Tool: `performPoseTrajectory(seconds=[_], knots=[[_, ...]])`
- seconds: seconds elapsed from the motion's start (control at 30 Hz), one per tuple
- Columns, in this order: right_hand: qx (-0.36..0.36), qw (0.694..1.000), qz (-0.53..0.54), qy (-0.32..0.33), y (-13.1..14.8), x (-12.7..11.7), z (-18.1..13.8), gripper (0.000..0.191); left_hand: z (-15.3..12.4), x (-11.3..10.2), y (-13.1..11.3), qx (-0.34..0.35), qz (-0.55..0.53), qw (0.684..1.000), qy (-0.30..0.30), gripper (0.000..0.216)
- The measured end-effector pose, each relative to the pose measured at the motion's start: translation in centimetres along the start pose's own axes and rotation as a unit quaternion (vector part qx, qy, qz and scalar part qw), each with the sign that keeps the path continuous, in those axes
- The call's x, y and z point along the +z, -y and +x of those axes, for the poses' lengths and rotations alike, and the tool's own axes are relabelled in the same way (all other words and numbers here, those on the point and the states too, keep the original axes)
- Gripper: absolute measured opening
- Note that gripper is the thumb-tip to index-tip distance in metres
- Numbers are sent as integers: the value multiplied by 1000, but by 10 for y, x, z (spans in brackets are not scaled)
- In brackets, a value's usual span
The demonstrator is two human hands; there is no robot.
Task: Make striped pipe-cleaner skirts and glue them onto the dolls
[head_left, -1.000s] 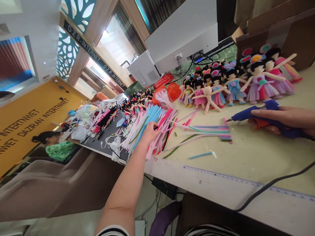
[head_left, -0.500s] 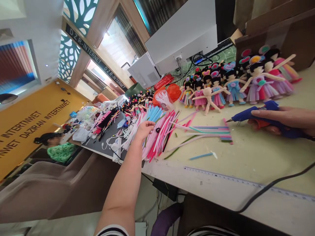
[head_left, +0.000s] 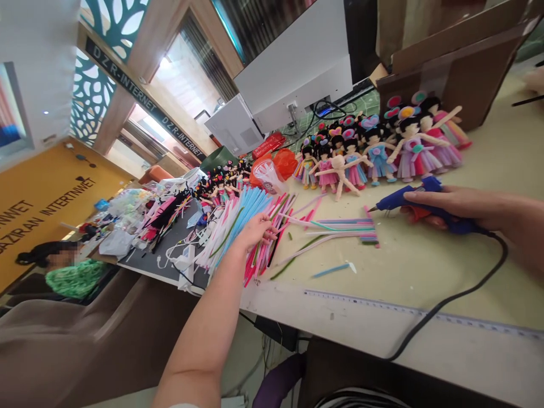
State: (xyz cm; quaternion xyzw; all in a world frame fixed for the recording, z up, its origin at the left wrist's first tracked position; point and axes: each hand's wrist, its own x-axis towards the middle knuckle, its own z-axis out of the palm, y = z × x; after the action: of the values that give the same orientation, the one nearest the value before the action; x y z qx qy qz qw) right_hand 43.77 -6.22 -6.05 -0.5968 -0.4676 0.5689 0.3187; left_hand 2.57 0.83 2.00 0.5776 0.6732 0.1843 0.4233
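Pipe cleaners (head_left: 251, 205) lie in a many-coloured heap on the worktop (head_left: 395, 269), the left hand (head_left: 257, 232) over them; whether it grips any, I cannot tell. Well apart, the right hand (head_left: 450, 204) is wrapped around a blue glue gun (head_left: 390, 199), tip near a row of strips (head_left: 346, 223).
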Motion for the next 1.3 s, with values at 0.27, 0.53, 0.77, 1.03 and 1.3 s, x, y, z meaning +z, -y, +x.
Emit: performPoseTrajectory(seconds=[0.27,0.53,0.77,1.03,1.3], knots=[[13,1000,21,16,21,5,-14,37,-4,-2,-9,43,52,998,-6,8],[-11,999,48,13,22,5,-17,38,-6,42,-72,328,299,896,-24,11],[-8,998,66,-19,14,-4,-11,40,34,99,-80,370,384,846,0,20],[15,998,59,-25,26,-4,-18,43,46,124,-78,355,405,839,76,19],[-11,998,58,-32,23,-5,-19,44,42,161,-85,391,310,861,103,10]])
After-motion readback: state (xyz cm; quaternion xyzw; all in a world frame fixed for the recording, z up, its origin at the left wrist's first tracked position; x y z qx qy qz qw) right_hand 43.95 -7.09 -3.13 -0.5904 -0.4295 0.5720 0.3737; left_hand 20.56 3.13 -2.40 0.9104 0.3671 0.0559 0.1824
